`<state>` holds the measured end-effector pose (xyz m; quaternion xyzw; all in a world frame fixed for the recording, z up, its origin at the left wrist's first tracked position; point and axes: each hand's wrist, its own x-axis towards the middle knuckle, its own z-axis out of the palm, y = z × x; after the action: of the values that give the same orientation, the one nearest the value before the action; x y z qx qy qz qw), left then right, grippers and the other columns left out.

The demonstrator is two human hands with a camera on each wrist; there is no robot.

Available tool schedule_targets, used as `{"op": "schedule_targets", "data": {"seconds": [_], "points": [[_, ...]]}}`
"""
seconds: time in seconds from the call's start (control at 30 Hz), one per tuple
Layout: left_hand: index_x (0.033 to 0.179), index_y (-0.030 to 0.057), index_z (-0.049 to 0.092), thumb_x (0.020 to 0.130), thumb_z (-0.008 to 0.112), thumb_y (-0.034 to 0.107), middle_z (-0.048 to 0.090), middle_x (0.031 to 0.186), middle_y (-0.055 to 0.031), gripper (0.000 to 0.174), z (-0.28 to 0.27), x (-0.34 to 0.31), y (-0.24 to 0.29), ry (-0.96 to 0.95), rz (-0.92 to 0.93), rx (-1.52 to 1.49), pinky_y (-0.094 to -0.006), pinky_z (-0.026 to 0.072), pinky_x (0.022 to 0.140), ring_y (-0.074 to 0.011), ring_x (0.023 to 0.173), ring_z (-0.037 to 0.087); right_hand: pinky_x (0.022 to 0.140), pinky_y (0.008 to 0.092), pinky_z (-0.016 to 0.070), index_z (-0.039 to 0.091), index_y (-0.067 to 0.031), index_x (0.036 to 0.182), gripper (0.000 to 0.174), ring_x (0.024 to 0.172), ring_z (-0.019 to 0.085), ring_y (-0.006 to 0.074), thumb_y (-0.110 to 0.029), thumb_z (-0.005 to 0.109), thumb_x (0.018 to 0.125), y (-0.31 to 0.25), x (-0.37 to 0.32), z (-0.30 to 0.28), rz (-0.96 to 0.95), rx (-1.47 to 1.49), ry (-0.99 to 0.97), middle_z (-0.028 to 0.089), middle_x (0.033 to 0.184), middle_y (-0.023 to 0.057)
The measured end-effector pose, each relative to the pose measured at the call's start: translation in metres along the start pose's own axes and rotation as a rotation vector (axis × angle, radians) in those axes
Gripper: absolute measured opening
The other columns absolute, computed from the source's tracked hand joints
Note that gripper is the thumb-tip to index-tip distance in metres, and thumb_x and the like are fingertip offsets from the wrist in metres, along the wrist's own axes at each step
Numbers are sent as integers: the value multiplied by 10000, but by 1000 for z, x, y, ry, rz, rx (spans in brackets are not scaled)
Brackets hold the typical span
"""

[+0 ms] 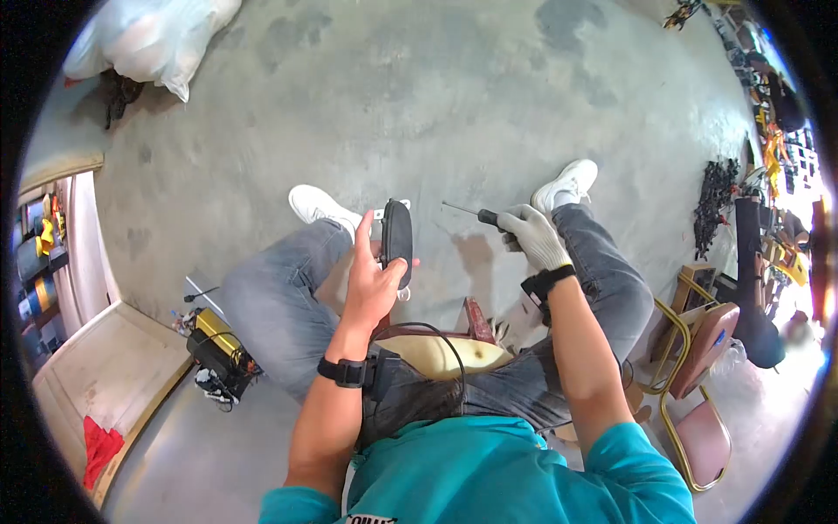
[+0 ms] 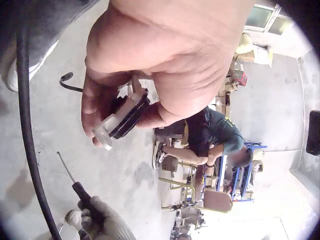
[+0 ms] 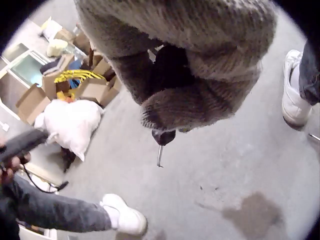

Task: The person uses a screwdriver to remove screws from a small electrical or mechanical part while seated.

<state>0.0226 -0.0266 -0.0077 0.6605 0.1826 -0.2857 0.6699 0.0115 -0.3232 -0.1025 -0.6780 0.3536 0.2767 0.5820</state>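
Observation:
In the head view, my bare left hand (image 1: 371,288) holds a flat, oblong black part (image 1: 399,240) with rounded ends and pale tabs along its edge. Its pale underside shows between thumb and fingers in the left wrist view, partly hidden by the hand. My right hand (image 1: 534,237), in an off-white knitted glove, grips a screwdriver (image 1: 488,217) by its black handle. The thin metal shaft points left, toward the black part, with a gap between the two. From the right wrist, the gloved fingers (image 3: 190,107) curl round the handle and only the shaft (image 3: 160,156) sticks out below.
Between my legs is a stool with a pale seat (image 1: 445,352), crossed by a black cable (image 1: 436,328). A stuffed plastic bag (image 1: 148,44) lies far left on the concrete floor. Chairs (image 1: 703,437) stand at right; a person (image 2: 220,135) sits farther off.

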Motion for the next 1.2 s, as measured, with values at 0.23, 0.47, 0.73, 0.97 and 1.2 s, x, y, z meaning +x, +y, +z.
{"op": "schedule_targets", "data": {"seconds": [0.23, 0.47, 0.73, 0.97, 1.2], "points": [[1304, 51, 630, 935, 501, -53, 650, 1187, -79, 404, -5, -9, 3, -58, 164, 95, -287, 536, 859, -167, 1008, 707, 633, 245, 484, 646, 45, 1082, 329, 702, 570, 96, -238, 640, 914, -79, -124, -20, -179, 77, -14, 642, 863, 46], [1104, 18, 675, 946, 535, -29, 681, 1075, -78, 217, -14, -6, -19, -96, 260, 131, -304, 531, 864, -176, 1007, 698, 605, 213, 454, 657, 0, 1102, 268, 688, 566, 71, -204, 603, 936, -70, -209, -22, -253, 212, -46, 670, 894, 32], [1244, 52, 664, 1018, 589, 83, 675, 1118, -75, 239, -18, -20, -17, -252, 215, -31, -304, 536, 887, -171, 1069, 683, 608, 218, 464, 650, 5, 1130, 282, 702, 565, 72, -210, 592, 957, -45, -235, -11, -342, 247, -135, 680, 918, 48], [1299, 71, 621, 1035, 594, 144, 644, 1216, -51, 275, -18, -26, -16, -379, 76, -186, -322, 550, 901, -200, 1119, 684, 610, 224, 467, 638, 16, 1155, 301, 706, 568, 76, -206, 591, 957, -39, -246, -5, -374, 269, -154, 678, 925, 52], [1214, 72, 642, 1033, 599, 129, 655, 1155, -43, 194, -20, -26, -19, -443, 98, -265, -338, 559, 908, -210, 1098, 694, 584, 193, 452, 656, -6, 1126, 282, 664, 564, 58, -235, 596, 974, -37, -247, -3, -416, 208, -149, 682, 915, 51]]}}
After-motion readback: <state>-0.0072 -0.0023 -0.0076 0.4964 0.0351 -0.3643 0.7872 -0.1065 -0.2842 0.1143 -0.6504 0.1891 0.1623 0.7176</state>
